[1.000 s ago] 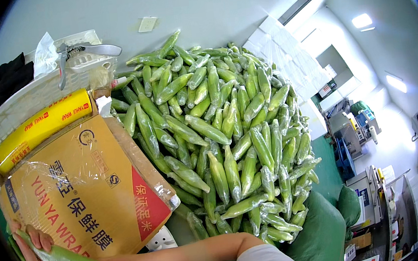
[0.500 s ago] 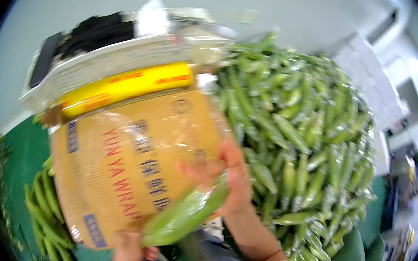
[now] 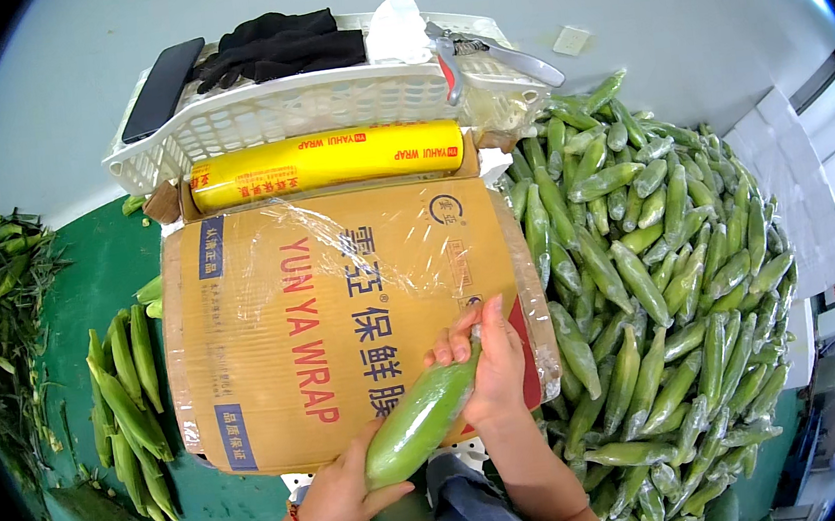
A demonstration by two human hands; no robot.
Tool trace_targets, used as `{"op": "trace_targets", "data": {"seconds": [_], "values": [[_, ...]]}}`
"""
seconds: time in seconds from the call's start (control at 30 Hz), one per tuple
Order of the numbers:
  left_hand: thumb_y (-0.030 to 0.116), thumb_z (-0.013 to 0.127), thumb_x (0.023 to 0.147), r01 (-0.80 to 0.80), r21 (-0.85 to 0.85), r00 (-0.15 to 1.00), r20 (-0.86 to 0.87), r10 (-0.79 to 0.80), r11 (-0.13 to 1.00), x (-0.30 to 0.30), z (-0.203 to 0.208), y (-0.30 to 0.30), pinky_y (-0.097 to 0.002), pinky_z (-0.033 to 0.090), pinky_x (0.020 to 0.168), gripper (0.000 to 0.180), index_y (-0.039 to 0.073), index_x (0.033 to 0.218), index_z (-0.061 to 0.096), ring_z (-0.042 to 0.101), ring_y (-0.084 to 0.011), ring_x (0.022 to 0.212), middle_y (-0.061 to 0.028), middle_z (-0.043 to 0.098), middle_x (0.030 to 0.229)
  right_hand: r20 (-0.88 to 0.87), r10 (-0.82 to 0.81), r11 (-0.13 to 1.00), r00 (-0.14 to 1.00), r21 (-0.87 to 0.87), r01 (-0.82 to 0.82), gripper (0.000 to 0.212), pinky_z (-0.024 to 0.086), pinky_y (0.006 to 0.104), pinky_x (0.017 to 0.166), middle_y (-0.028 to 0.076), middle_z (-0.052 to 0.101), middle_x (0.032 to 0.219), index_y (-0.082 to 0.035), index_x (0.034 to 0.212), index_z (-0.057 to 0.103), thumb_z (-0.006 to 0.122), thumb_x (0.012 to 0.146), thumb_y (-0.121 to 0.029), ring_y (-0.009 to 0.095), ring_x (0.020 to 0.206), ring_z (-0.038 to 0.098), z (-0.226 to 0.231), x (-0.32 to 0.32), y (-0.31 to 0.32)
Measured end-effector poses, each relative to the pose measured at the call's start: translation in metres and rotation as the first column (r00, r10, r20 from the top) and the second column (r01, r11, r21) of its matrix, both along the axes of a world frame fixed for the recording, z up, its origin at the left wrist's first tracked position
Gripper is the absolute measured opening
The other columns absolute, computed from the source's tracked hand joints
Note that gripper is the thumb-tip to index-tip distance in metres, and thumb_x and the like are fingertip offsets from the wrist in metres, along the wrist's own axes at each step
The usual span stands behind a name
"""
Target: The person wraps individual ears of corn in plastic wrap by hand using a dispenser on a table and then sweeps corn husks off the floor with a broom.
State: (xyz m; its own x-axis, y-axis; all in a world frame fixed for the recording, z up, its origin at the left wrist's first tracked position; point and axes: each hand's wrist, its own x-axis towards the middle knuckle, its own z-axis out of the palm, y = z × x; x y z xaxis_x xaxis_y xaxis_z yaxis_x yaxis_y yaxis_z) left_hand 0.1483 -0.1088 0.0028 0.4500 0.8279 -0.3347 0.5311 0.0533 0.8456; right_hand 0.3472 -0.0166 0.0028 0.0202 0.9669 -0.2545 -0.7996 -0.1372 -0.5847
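Between my two hands, over the near edge of a cardboard box point(image 3: 271, 305), is an ear of corn point(image 3: 421, 419) in its green husk with shiny cling film round it. My left hand point(image 3: 351, 483) is closed about its lower, thicker end, a red cord at the wrist. At the upper, narrower end, my right hand point(image 3: 493, 369) grips it, fingers curled over the tip. A yellow roll of cling film point(image 3: 328, 164) lies at the box's far side, and some clear film is stretched over the box top.
At right rises a large pile of film-wrapped corn point(image 3: 660, 277). Unwrapped ears point(image 3: 130, 409) lie left of the box on the green surface point(image 3: 79, 293); loose husks point(image 3: 3, 290) are farther left. Behind, a white basket point(image 3: 264, 125) carries black gloves point(image 3: 277, 53), a phone point(image 3: 163, 89) and pruning shears point(image 3: 493, 47).
The view has shifted, so the box and basket sit farther right and look sharper. My hands still hold the corn, now tilted more steeply, with the left hand wrapped closer round its lower end.
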Motion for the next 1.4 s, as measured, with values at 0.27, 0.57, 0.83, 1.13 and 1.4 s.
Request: {"op": "trace_targets", "data": {"seconds": [0.27, 0.57, 0.83, 1.13, 1.4], "values": [[0.037, 0.073, 0.08, -0.046, -0.145, 0.984, 0.165, 0.07, 0.988, -0.007, -0.003, 0.001, -0.0431, 0.049, 0.088, 0.083, -0.002, 0.139, 0.028, 0.058, -0.043, 0.108, -0.0288, 0.056, 0.119, 0.405, 0.265, 0.94, 0.875, 0.093, -0.328, 0.081, 0.048, 0.0501, 0.095, 0.019, 0.055, 0.122, -0.012, 0.146, 0.014, 0.067, 0.085, -0.015, 0.035, 0.11, 0.059, -0.008, -0.029, -0.072], [0.024, 0.071, 0.08, -0.101, 0.416, 0.994, 0.011, 0.106, 0.904, -0.051, 0.012, -0.001, -0.0408, 0.048, 0.087, 0.056, -0.003, 0.126, 0.051, 0.059, -0.0364, 0.1, -0.0199, 0.059, 0.114, 0.917, 0.025, 0.998, 0.398, 0.004, -0.07, 0.092, 0.038, 0.0421, 0.105, 0.02, 0.047, 0.135, -0.003, 0.148, 0.021, 0.073, 0.071, -0.006, 0.031, 0.128, 0.044, 0.029, 0.156, -0.025], [0.01, 0.067, 0.079, -0.106, 0.681, 0.851, -0.315, 0.42, 0.725, -0.088, 0.002, 0.049, -0.0423, 0.043, 0.094, 0.05, 0.002, 0.126, 0.052, 0.051, -0.0384, 0.113, -0.022, 0.048, 0.13, 0.928, -0.092, 0.885, -0.362, -0.09, -0.456, 0.045, 0.043, 0.0395, 0.094, 0.015, 0.056, 0.12, -0.009, 0.12, 0.058, 0.07, 0.077, -0.008, 0.032, 0.111, 0.053, 0.026, 0.129, 0.033], [0.002, 0.06, 0.084, -0.089, 0.834, 0.9, -0.167, 0.404, 0.544, -0.129, -0.009, 0.192, -0.0415, 0.047, 0.073, 0.012, 0.003, 0.095, 0.055, 0.06, -0.0312, 0.084, -0.0153, 0.06, 0.087, 0.938, -0.278, 0.862, -0.207, 0.148, -0.485, 0.017, 0.051, 0.0366, 0.077, 0.013, 0.061, 0.106, -0.007, 0.105, 0.064, 0.06, 0.089, -0.011, 0.029, 0.09, 0.063, -0.005, 0.071, 0.102], [0.011, 0.058, 0.076, 0.125, 0.893, 0.977, -0.188, 0.105, 0.432, -0.172, -0.003, -0.002, -0.0362, 0.055, 0.071, 0.013, 0.008, 0.088, 0.061, 0.065, -0.025, 0.08, -0.0051, 0.066, 0.089, 0.983, -0.057, 0.9, -0.176, -0.025, -0.434, 0.011, 0.039, 0.0278, 0.051, 0.005, 0.052, 0.066, -0.002, 0.085, 0.051, 0.05, 0.094, -0.01, 0.013, 0.055, 0.047, 0.001, 0.116, -0.067]]}}
